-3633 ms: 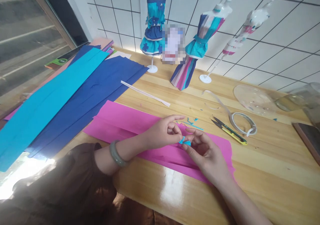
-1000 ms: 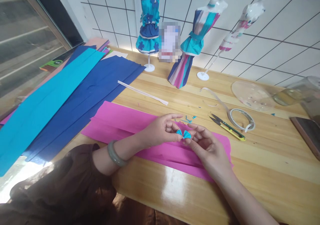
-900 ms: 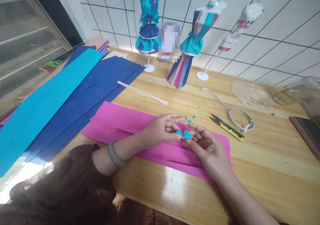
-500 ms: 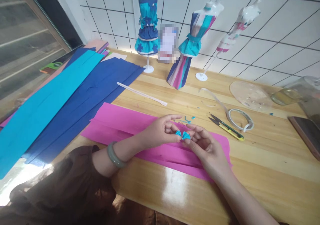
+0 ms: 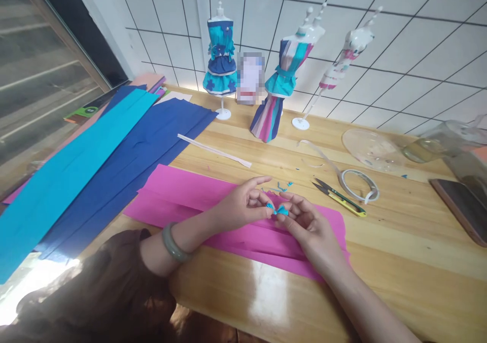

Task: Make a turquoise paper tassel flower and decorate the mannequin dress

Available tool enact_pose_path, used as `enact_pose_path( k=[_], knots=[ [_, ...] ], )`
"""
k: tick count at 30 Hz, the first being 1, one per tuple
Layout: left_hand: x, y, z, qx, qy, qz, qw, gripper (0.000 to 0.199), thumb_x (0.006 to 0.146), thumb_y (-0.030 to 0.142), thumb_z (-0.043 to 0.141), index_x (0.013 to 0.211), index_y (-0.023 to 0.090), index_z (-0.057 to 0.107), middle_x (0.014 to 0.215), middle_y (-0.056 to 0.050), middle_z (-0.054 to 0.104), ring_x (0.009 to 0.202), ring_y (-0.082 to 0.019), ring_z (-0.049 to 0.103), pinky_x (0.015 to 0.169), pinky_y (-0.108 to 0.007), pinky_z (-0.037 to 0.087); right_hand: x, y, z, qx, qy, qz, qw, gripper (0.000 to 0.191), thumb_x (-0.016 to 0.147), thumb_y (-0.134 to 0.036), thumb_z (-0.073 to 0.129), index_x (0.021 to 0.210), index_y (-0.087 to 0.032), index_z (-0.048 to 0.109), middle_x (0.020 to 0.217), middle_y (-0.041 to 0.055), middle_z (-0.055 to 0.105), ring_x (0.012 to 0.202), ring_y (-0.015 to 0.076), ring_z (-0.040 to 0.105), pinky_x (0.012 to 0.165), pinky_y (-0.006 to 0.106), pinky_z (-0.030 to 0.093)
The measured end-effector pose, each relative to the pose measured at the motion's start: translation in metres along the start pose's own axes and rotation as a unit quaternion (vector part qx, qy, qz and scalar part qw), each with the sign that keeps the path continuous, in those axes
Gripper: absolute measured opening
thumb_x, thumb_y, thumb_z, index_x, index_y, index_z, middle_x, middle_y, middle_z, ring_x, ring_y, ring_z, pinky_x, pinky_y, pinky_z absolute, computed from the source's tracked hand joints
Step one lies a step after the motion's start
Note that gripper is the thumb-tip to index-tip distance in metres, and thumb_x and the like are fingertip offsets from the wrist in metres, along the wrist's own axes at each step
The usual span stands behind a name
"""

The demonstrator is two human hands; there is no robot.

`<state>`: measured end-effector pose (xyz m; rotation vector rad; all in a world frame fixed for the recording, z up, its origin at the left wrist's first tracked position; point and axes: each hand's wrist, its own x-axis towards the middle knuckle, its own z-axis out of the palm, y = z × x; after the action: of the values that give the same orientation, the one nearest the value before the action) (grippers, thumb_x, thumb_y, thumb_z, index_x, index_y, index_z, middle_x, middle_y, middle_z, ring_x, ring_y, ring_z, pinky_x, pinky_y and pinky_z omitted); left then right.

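Observation:
A small turquoise paper bow (image 5: 282,210) is pinched between my two hands. My left hand (image 5: 243,203) grips its left end with thumb and fingers, the index finger stretched out above. On the other end, my right hand (image 5: 306,218) has its thumb and fingertips closed. Both hands are just above a sheet of pink crepe paper (image 5: 182,196) lying on the wooden table. Turquoise paper scraps (image 5: 281,186) lie just beyond my fingers. To the right are thread snips (image 5: 338,197) with a yellow and green handle, beside a roll of white tape (image 5: 359,184).
Long turquoise (image 5: 76,165) and dark blue paper sheets (image 5: 152,140) cover the left side. Three dress-form stands, one in a blue dress (image 5: 221,61), one in a striped dress (image 5: 272,112), line the back wall. A clear plate (image 5: 371,147), glass jar (image 5: 428,145) and dark phone (image 5: 460,208) lie right.
The bow's right wing has turned slightly and looks narrower between my fingers. Both hands keep their pinch. The view has tilted slightly upward.

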<state>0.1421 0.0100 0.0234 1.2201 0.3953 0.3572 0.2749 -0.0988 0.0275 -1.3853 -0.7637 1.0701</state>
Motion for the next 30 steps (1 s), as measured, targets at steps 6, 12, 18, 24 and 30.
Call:
enact_pose_path(
  k=[6,12,18,24,30],
  knots=[
    [0.003,0.007,-0.001,-0.039,0.048,-0.062,0.996,0.068,0.074,0.037,0.062,0.131,0.018,0.03,0.085,-0.006,0.06,0.065,-0.014,0.058,0.063,-0.03,0.046,0.002,-0.002,-0.003,0.025,-0.007,0.008,1.0,0.038,0.069,-0.029,0.069,0.103,-0.021,0.055,0.075,-0.0009,0.06,0.066,0.0111,0.057,0.067,0.026,0.046],
    [0.007,0.012,-0.008,-0.087,0.102,-0.048,0.99,0.056,0.079,0.041,0.054,0.126,0.017,0.035,0.083,-0.008,0.061,0.067,-0.015,0.061,0.063,-0.03,0.047,0.004,0.002,-0.009,0.119,-0.014,0.037,0.992,0.041,0.071,-0.026,0.069,0.108,-0.02,0.052,0.079,-0.0001,0.062,0.06,0.0099,0.056,0.062,0.024,0.042],
    [0.019,0.011,-0.024,-0.034,0.185,0.003,0.982,0.062,0.071,0.031,0.066,0.121,0.013,0.036,0.079,-0.006,0.06,0.065,-0.013,0.059,0.061,-0.027,0.046,0.007,0.004,-0.013,0.182,-0.01,0.036,0.983,0.041,0.068,-0.026,0.072,0.105,-0.019,0.054,0.078,0.0005,0.064,0.061,0.0103,0.055,0.061,0.025,0.042],
    [0.046,0.03,-0.048,0.082,0.241,0.037,0.966,0.057,0.066,0.024,0.069,0.115,0.009,0.043,0.079,-0.006,0.06,0.067,-0.012,0.058,0.06,-0.025,0.046,0.007,0.003,-0.011,0.211,-0.006,0.037,0.977,0.045,0.064,-0.026,0.075,0.103,-0.02,0.054,0.076,-0.0003,0.063,0.057,0.0099,0.054,0.059,0.024,0.042],
    [0.088,0.073,-0.066,0.162,0.33,0.142,0.919,0.056,0.064,0.025,0.07,0.113,0.012,0.048,0.094,-0.008,0.058,0.083,-0.015,0.056,0.077,-0.029,0.043,0.003,-0.004,-0.01,0.182,-0.017,0.023,0.983,0.045,0.064,-0.031,0.074,0.103,-0.02,0.055,0.073,-0.0003,0.063,0.057,0.0109,0.052,0.058,0.025,0.04]
  ],
)
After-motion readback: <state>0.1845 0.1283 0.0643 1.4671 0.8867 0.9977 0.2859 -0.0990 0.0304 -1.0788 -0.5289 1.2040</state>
